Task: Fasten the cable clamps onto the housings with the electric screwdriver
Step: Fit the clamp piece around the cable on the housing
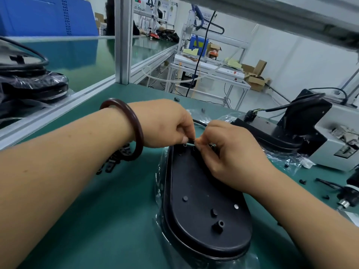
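The green bench (116, 200) carries a long black housing (198, 200) in clear wrap, lying near and centre. A second housing (272, 131) sits farther right. At the far end of the near housing the left hand (165, 123) and right hand (233, 152) meet, each grip closed by the fingertips on one small black cable clamp (191, 141) just above the housing's rim. The electric screwdriver (348, 193) lies at the right edge. Loose clamps (114, 162) are heaped under the left wrist.

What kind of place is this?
Probably a factory assembly line: a green-matted bench on an aluminium frame, a black housing being hand-assembled, cartons behind.
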A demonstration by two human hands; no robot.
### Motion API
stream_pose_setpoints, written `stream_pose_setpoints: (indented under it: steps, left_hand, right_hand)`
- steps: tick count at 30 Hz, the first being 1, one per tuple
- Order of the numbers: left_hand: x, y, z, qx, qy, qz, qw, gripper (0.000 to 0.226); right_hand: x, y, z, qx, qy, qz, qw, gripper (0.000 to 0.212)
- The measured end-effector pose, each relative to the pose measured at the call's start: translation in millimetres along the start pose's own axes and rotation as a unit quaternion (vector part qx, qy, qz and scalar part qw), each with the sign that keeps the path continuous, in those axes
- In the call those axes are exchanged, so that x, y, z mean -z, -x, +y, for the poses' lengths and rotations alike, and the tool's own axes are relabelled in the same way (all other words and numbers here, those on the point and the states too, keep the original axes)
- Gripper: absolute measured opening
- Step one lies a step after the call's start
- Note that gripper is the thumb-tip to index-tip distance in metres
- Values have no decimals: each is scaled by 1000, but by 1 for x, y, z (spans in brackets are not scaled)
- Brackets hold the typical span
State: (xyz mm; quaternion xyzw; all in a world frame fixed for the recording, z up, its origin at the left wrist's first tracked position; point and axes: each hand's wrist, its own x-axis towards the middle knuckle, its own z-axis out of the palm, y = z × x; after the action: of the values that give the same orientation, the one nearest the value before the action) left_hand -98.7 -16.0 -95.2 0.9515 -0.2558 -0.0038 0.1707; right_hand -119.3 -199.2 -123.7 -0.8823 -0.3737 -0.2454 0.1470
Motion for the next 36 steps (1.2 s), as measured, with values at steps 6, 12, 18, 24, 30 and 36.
stream_pose_setpoints:
  steps: [6, 12, 18, 24, 30, 36]
  left_hand:
    - [-1, 7, -3, -5, 12, -52, 999, 31]
    - [-13, 12, 6, -15, 18, 59, 998, 39]
    - [-20, 18, 7, -49, 96, 105, 989, 36]
    - [-22, 13, 6, -16, 163, 115, 980, 20]
    - [-25, 10, 3, 14, 226, 108, 968, 18]
    - [-24, 7, 1, 10, 227, 110, 968, 16]
  right_hand:
    - [13, -3, 5, 20, -21, -85, 996, 11]
    - [15, 3, 2, 18, 9, -109, 994, 12]
    - [11, 16, 2, -5, -17, -68, 998, 14]
    - [12, 22, 3, -33, -72, -74, 994, 27]
    - [12, 22, 4, -38, -94, -81, 992, 26]
    - [15, 20, 5, -39, -100, -84, 991, 38]
